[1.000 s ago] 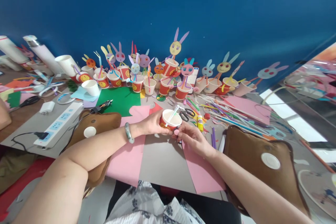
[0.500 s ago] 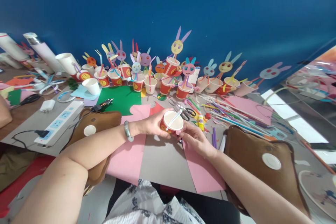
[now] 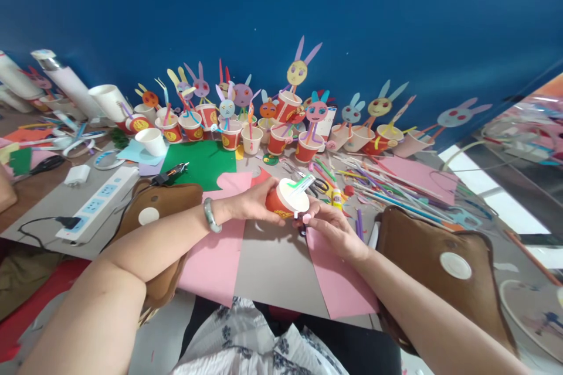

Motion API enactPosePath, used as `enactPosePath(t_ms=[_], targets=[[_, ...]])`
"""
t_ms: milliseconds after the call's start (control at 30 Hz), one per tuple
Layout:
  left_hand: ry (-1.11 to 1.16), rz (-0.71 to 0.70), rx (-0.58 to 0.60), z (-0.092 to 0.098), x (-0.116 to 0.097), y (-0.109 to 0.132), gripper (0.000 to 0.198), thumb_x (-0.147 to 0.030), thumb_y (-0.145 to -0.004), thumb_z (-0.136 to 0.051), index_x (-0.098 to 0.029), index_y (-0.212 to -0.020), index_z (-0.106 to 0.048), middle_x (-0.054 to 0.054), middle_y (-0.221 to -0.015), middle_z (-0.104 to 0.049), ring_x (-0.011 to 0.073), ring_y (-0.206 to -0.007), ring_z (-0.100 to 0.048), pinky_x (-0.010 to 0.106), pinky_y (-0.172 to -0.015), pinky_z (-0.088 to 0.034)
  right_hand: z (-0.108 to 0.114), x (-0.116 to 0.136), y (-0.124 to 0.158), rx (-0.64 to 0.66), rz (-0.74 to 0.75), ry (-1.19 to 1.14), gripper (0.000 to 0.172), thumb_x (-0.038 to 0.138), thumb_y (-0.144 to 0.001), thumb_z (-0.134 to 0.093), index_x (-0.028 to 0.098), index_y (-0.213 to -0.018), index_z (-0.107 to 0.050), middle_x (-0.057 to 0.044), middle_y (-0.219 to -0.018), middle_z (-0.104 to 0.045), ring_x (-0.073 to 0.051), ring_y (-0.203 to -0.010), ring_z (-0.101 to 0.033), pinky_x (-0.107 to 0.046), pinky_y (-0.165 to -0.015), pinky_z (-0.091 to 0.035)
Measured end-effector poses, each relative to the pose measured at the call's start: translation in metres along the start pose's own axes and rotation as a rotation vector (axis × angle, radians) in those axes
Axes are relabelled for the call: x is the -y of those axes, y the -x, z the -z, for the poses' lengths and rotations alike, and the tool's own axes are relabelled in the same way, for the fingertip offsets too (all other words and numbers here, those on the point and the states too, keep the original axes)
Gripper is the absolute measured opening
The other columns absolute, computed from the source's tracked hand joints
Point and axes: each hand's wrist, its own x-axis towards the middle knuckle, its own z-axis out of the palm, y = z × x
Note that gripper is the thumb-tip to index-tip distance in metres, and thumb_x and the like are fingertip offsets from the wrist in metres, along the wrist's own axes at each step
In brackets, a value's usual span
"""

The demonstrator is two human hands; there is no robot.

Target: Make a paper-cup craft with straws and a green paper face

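Head view: the left hand [image 3: 258,203] grasps a red paper cup [image 3: 277,205] above the table [image 3: 264,269], inward from its near edge, tipped seemingly to offer its rim to the right hand [image 3: 335,227], pinching a pink disc [image 3: 307,218]

Pink piece [image 3: 307,219] in right hand [image 3: 335,232] too small to identify.

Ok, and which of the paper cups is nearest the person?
The red cup, held tilted in the left hand; the other cups all sit farther back, toward the blue wall.
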Motion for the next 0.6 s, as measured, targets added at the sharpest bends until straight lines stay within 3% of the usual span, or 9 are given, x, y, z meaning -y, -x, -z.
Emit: enactPosePath(t_ms=[167, 267, 433, 600], targets=[[-0.012, 0.026, -0.180, -0.011, 0.011, -0.001, 0.084, -0.034, -0.060, -0.093, -0.019, -0.125, -0.042, 0.016, -0.128, -0.060, 0.0329, -0.122, -0.060, 0.046, -0.101, -0.050, -0.001, 0.001, 0.000, -0.012, -0.012, -0.135, 0.016, 0.037, -0.082, -0.076, 0.024, -0.077, -0.070, -0.005, -0.118, -0.067, -0.020, -0.082, -0.068, -0.045, -0.079, -0.059], [-0.021, -0.015, -0.207, -0.017, 0.019, -0.002, 0.089, -0.037, -0.065, -0.090, -0.020, -0.134, -0.036, 0.017, -0.134, -0.057, 0.0335, -0.126, -0.058, 0.047, -0.105, -0.049, -0.001, 0.003, 0.000, -0.001, -0.022, -0.162, 0.013, 0.035, -0.084, -0.076, 0.024, -0.080, -0.071, -0.005, -0.128, -0.065, -0.019, -0.084, -0.068, -0.046, -0.081, -0.059], [-0.097, -0.098, -0.177, -0.021, 0.017, 0.000, 0.103, -0.034, -0.075, -0.081, -0.019, -0.153, -0.016, 0.018, -0.140, -0.053, 0.0343, -0.137, -0.050, 0.051, -0.115, -0.041, -0.001, 0.008, 0.000, 0.020, 0.009, -0.177, 0.011, 0.033, -0.087, -0.072, 0.025, -0.080, -0.071, -0.004, -0.119, -0.068, -0.018, -0.080, -0.067, -0.043, -0.078, -0.059], [-0.044, -0.054, -0.141, -0.016, 0.004, 0.005, 0.079, -0.035, -0.087, -0.067, -0.022, -0.153, -0.025, 0.015, -0.142, -0.052, 0.0328, -0.142, -0.044, 0.050, -0.116, -0.042, -0.002, 0.008, 0.000, -0.007, -0.008, -0.130, 0.016, 0.036, -0.084, -0.075, 0.023, -0.078, -0.068, -0.004, -0.107, -0.068, -0.018, -0.079, -0.066, -0.041, -0.074, -0.060]])
